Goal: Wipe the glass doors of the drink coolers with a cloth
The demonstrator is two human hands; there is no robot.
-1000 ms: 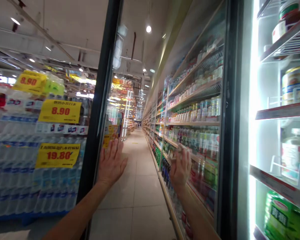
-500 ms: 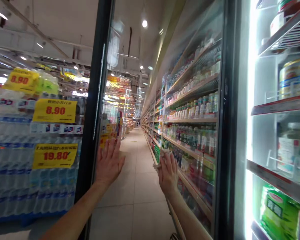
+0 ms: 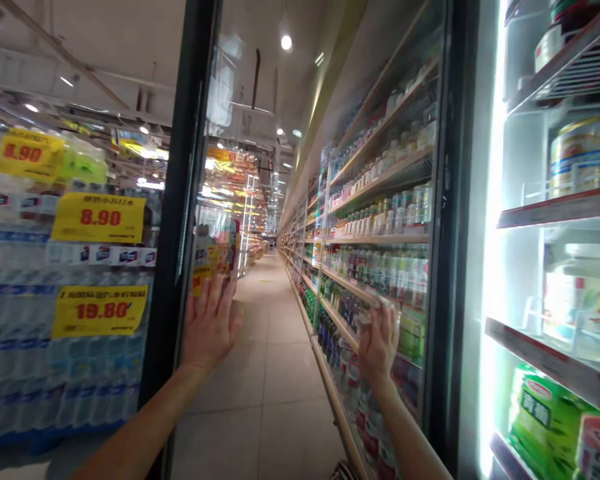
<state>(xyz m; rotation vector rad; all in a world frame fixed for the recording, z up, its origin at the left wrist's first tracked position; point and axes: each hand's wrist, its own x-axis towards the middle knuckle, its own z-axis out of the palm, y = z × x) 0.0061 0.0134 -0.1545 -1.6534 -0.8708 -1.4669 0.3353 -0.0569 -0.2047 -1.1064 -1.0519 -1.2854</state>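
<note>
I face an open glass cooler door (image 3: 290,133) framed in black. My left hand (image 3: 209,328) lies flat and open against the glass near the door's left frame (image 3: 177,200), fingers spread upward. Farther right on the same pane, my right hand (image 3: 379,347) presses a small crumpled white cloth (image 3: 375,312) to the glass with its fingers closed over it. This hand is close to the door's right frame (image 3: 443,267). Through the glass I see a long aisle and drink shelves (image 3: 380,233).
The lit cooler interior (image 3: 555,220) at the right holds shelves of jars, tins and green packs (image 3: 545,413). At the left, stacked bottled water (image 3: 55,360) carries yellow price signs (image 3: 99,218). A tiled aisle floor (image 3: 275,373) runs straight ahead.
My right hand swept left across the glass with the cloth, then back right towards the door's right frame. My left hand stayed flat on the glass.
</note>
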